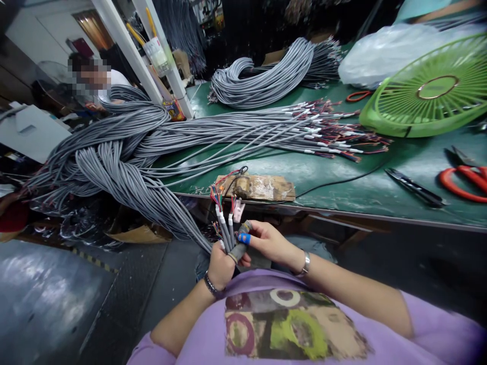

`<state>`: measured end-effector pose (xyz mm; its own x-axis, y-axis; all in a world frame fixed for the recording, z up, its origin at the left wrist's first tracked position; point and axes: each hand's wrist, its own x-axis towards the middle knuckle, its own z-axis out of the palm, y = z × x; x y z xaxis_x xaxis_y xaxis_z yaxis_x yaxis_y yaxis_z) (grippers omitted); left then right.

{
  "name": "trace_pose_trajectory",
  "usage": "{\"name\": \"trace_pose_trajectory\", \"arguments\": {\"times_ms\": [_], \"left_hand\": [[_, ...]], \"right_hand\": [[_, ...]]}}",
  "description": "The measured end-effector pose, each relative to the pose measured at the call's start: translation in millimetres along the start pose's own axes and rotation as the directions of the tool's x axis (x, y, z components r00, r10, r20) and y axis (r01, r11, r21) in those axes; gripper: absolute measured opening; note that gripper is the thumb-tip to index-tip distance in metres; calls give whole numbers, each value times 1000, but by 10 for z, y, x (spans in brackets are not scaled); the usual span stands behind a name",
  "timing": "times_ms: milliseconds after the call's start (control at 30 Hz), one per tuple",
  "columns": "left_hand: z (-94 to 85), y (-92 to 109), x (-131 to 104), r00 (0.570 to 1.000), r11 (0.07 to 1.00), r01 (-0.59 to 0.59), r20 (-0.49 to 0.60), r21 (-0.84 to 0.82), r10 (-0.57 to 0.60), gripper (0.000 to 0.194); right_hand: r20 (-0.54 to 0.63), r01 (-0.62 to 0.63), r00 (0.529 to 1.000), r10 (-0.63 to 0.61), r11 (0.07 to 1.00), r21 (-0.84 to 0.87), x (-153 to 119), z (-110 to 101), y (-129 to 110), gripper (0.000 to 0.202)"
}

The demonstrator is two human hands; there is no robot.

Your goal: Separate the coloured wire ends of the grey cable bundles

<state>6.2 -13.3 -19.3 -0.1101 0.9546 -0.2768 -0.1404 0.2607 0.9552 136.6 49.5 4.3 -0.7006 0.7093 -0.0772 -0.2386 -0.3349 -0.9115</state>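
Note:
My left hand [220, 266] is closed around a few grey cables [227, 235], whose ends point up. White bands wrap the cable ends, and thin red, green, blue and other coloured wires [216, 195] fan out above them. A grey sleeve appears to cover my left thumb. Just to the right, my right hand [268, 241] has its thumb and forefinger bent together beside the cables; what they pinch is hidden. Blue tape is wound on the right thumb. Behind the hands, a worn wooden block [268, 187] lies on the bench edge with a dark lead by it.
Long grey cable bundles [228, 132] cross the green bench [342, 180] and hang over its left edge. A coiled bundle [266, 76] lies behind. On the right are a green fan [429, 88], pliers [414, 187] and red-handled scissors [464, 180]. Another person [93, 81] sits at the far left.

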Motion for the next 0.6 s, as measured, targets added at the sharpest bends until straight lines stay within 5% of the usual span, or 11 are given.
{"name": "trace_pose_trajectory", "arguments": {"times_ms": [333, 467, 600], "left_hand": [[44, 73, 6, 989, 987, -48, -149, -156, 24, 36], [37, 78, 9, 991, 990, -34, -131, -140, 16, 35], [27, 66, 8, 995, 994, -17, -102, -109, 6, 33]], "right_hand": [[-41, 9, 999, -4, 994, 110, -29, 35, 3, 32], [-84, -12, 996, 12, 1000, 6, -6, -2, -39, 30], [-1, -31, 1000, 31, 997, -66, 55, 4, -72, 29]]}}
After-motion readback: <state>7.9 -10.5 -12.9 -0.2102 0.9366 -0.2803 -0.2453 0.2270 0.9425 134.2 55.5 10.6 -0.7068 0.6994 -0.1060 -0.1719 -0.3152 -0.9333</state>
